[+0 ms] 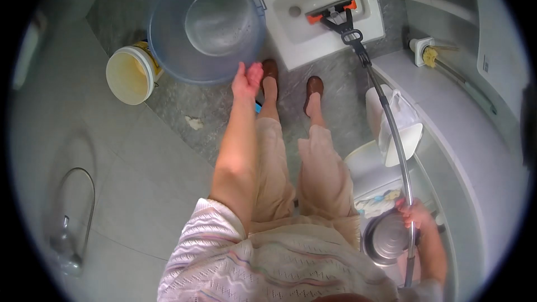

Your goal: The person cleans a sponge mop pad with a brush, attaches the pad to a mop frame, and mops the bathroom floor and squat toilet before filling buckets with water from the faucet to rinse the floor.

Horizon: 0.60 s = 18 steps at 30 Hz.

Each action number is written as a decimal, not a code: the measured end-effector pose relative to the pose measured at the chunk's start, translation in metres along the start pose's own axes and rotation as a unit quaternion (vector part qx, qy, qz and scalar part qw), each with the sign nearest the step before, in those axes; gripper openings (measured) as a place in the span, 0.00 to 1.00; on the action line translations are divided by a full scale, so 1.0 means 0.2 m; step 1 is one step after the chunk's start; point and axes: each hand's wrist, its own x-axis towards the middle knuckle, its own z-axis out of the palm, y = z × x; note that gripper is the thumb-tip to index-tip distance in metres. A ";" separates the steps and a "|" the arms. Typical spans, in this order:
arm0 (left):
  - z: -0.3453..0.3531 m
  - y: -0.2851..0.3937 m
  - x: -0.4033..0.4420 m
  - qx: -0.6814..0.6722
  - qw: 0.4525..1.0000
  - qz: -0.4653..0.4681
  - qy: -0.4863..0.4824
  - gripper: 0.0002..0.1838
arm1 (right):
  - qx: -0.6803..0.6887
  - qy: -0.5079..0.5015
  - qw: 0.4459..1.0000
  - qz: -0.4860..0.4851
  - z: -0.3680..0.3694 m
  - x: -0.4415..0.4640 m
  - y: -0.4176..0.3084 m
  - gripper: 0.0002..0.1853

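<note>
My right hand (413, 214) is wrapped round the metal pole of a mop (398, 145) at the lower right. The pole slants up to a mop head (332, 12) with orange ends, which rests in the white squat toilet basin (313, 45). My left hand (248, 80) is beside the lower right rim of a large blue-grey basin (168, 72), its fingers curled; whether it touches the rim or holds anything I cannot make out. The basin looks translucent, with a paler round bottom.
A white bucket (130, 75) with a yellowish inside stands left of the basin. A pale scrap (194, 122) lies on the grey floor. A bin with a white bag (400, 114) and a round metallic item (390, 237) are at right. A shower hose (92, 190) hangs left.
</note>
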 end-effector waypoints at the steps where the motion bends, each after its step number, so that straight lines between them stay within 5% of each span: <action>1: -0.03 -0.02 -0.04 0.055 0.998 -0.038 0.018 0.13 | 0.000 0.004 1.000 0.002 0.00 0.00 0.00 0.10; 2: -0.06 -0.03 -0.07 0.110 0.990 -0.075 0.035 0.14 | -0.007 0.010 1.000 -0.001 0.00 0.01 0.00 0.11; 3: -0.01 0.01 -0.20 0.316 0.945 -0.073 0.050 0.13 | -0.013 0.018 1.000 -0.003 -0.01 0.01 0.00 0.11; 4: 0.05 0.10 -0.31 0.508 0.857 -0.066 0.063 0.13 | -0.019 0.025 0.999 -0.006 -0.01 0.02 0.01 0.11; 5: 0.01 0.21 -0.29 0.640 0.758 0.096 0.077 0.08 | -0.022 0.031 0.999 -0.006 -0.01 0.03 0.01 0.10; 7: 0.10 0.54 -0.26 0.748 0.477 0.421 0.190 0.08 | -0.028 0.042 0.999 -0.004 -0.02 0.05 0.02 0.10; 8: 0.13 0.75 -0.25 0.733 0.431 0.492 0.188 0.13 | -0.035 0.046 0.998 -0.005 -0.02 0.07 0.03 0.10; 9: 0.20 0.92 -0.26 0.731 0.318 0.566 0.211 0.21 | -0.041 0.051 0.998 -0.008 -0.01 0.08 0.05 0.09; 12: 0.28 1.43 0.00 0.738 0.263 0.609 0.124 0.28 | -0.050 0.065 0.997 -0.016 0.00 0.14 0.13 0.07; 14: 0.25 1.63 0.21 0.767 0.321 0.550 0.083 0.26 | -0.047 0.077 0.996 -0.018 0.03 0.17 0.16 0.06; 18: 0.47 1.54 0.05 0.836 0.294 0.421 0.195 0.21 | -0.034 0.044 0.998 -0.023 0.07 0.19 0.19 0.06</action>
